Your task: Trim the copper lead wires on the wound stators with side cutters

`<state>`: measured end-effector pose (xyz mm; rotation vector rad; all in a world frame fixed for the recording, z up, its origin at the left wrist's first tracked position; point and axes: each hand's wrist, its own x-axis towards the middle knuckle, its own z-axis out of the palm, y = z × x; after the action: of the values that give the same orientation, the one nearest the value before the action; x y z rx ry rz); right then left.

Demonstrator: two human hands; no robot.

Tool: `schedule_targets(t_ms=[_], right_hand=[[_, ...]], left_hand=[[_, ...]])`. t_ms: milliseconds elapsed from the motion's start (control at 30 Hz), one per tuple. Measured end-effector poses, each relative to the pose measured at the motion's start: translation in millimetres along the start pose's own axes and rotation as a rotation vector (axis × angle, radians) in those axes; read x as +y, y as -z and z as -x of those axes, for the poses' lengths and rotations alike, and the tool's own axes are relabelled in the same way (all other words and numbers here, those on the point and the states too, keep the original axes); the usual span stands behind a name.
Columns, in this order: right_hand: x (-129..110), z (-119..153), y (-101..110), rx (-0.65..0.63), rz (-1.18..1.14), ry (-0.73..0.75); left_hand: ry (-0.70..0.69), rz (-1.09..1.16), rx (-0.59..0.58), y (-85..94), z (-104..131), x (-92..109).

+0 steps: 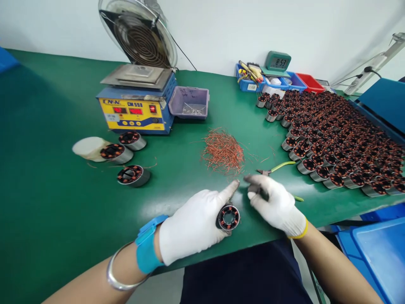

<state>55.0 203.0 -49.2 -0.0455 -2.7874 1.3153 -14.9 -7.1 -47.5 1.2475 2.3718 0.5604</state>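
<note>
My left hand [198, 223], in a white glove, is closed around a motor stator [229, 218] near the table's front edge. The stator's ring faces up, showing copper windings on black insulation, and my left index finger points out past it. To its right, my right hand [274, 204], also gloved, hovers with index finger and thumb apart and nothing visible between them. Green-handled pliers [278, 167] lie on the table just behind it, partly covered by the hand. Beyond both hands is a loose heap of copper wire clippings [223, 152].
Many stators [332, 139] stand in rows on the right. At left, several stators [133, 175] sit near a round white pad [90, 147]. Behind are a CM 558 solder pot [136, 101], a purple tray [190, 103], a fan [139, 36], small bins [251, 84] and a clock [278, 61].
</note>
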Motion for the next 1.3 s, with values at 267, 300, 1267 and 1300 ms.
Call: schedule_targets(t_ms=[267, 300, 1267, 1300], right_hand=[[-8, 19, -12, -0.015, -0.454, -0.181], [-11, 20, -16, -0.024, -0.434, -0.2], [-14, 14, -32, -0.284, -0.728, -0.39], [-14, 15, -31, -0.302, -0.73, -0.399]], left_hand=[[-0.148, -0.148, 0.493, -11.9, -1, -1], [-0.169, -0.182, 0.536, -13.2, -1, 0], [0.288, 1.099, 0.327, 12.2, -1, 15], [0.3, 1.206, 0.423, 12.9, -2, 14]])
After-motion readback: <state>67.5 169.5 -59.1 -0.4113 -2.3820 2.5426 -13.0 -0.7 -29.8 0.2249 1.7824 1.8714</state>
